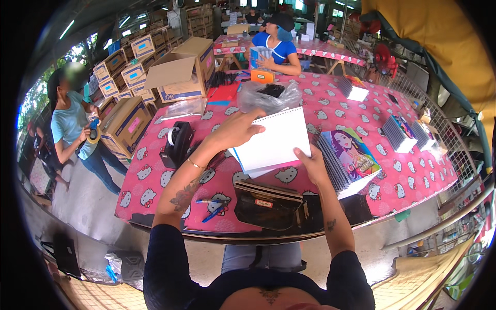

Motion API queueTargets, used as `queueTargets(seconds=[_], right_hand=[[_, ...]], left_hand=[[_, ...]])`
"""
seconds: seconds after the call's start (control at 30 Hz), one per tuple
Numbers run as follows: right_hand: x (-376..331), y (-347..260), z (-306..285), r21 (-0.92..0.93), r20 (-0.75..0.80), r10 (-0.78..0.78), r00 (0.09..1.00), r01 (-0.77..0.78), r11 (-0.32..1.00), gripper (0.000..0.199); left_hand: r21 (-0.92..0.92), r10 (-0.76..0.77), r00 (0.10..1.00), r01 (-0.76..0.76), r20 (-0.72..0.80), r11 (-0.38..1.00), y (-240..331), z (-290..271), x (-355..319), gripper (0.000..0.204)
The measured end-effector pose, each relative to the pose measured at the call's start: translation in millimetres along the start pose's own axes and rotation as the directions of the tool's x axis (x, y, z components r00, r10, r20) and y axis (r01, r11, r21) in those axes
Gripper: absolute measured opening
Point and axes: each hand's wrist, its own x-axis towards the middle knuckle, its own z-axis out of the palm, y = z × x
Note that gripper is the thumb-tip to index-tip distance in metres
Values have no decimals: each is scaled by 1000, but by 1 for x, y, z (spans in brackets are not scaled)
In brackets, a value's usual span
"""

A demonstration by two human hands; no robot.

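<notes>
A notebook (274,142) lies open at its white pages, with its row of binding holes along the far edge. My left hand (240,132) grips its far left corner, thumb over the page. At the near right corner my right hand (312,164) pinches the pages, its thumb on top and the other fingers mostly hidden beneath. A blue and pink edge shows under the white sheets. To the right of my right hand stands a stack of spiral notebooks (354,152) with a colourful illustrated cover. Closer to me is a black pouch (266,209).
Blue pens (214,209) and a black tape dispenser (178,144) are on the left of the pink-patterned table (147,178). Beyond the notebook sits a clear plastic bag (253,98). Smaller notebook stacks (399,134) stand right. Co-workers handle notebooks and tape near cardboard boxes (181,72).
</notes>
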Motion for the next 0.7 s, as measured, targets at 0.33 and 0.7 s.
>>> queueTargets(seconds=[0.33, 0.7], right_hand=[[-53, -44, -20, -309, -65, -174, 983, 146, 940, 19], [-105, -61, -16, 15, -374, -239, 896, 264, 964, 25]], left_hand=[[293, 186, 631, 67, -753, 954, -57, 30, 12, 11], [-890, -60, 992, 124, 108, 439, -5, 81, -36, 69]])
